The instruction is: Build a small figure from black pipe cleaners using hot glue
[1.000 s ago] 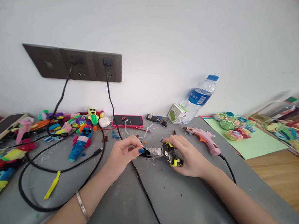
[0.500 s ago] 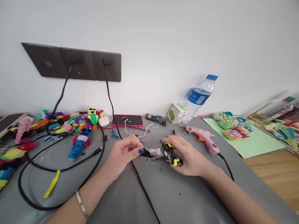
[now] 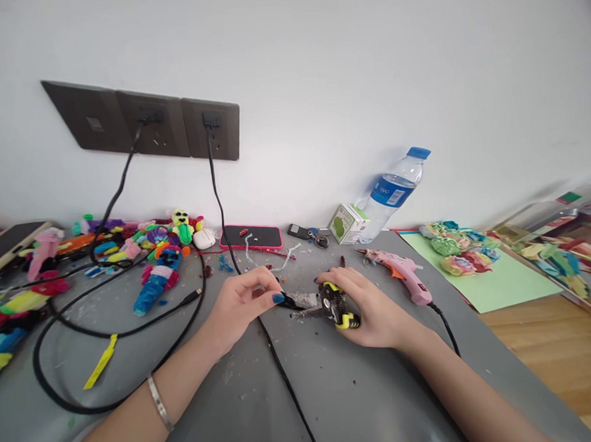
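My right hand (image 3: 369,308) is wrapped round the black-and-yellow handles of a wire-stripper tool (image 3: 330,303) lying low over the grey table (image 3: 337,405). The tool's metal jaws point left. My left hand (image 3: 243,304) pinches a small black piece (image 3: 286,303) right at those jaws, thumb and forefinger closed on it. A black cable (image 3: 285,381) runs under both hands toward me.
A pink glue gun (image 3: 401,271) lies just right of my right hand. Behind are a pink-edged phone (image 3: 251,237), keys (image 3: 309,235), a small green carton (image 3: 348,223) and a water bottle (image 3: 391,192). Colourful pipe-cleaner figures (image 3: 152,256) and looped cables (image 3: 122,331) fill the left; green paper (image 3: 504,278) lies right.
Almost nothing has changed. Both hands keep the same hold on the tool and the black piece; the view has shifted very slightly.
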{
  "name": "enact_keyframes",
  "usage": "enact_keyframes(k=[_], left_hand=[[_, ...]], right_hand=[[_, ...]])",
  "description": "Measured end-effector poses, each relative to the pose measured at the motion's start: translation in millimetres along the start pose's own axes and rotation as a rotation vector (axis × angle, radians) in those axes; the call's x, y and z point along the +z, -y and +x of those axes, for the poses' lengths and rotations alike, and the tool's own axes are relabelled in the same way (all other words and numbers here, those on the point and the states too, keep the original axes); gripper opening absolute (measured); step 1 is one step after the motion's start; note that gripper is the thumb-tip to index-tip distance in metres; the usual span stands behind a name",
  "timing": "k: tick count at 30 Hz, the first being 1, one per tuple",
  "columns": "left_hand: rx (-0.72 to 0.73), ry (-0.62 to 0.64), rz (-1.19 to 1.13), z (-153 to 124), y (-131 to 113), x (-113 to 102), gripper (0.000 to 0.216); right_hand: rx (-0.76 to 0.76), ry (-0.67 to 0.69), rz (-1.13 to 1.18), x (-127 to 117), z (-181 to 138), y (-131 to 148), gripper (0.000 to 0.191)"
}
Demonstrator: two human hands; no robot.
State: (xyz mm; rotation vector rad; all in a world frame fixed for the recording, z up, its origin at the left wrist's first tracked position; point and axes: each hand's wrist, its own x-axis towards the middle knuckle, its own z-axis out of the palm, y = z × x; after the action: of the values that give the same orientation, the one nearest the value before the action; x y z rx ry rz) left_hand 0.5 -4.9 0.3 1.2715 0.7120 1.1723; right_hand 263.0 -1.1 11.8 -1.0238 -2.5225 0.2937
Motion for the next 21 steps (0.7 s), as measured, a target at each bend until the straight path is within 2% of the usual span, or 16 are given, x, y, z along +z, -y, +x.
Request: enact_keyframes(k=[21], left_hand=[[0.011, -0.001, -0.028, 0.9, 2.5, -1.3, 0.025]], right_hand=[[-0.004, 0.024, 0.008, 0.6, -0.4, 0.4, 0.057]])
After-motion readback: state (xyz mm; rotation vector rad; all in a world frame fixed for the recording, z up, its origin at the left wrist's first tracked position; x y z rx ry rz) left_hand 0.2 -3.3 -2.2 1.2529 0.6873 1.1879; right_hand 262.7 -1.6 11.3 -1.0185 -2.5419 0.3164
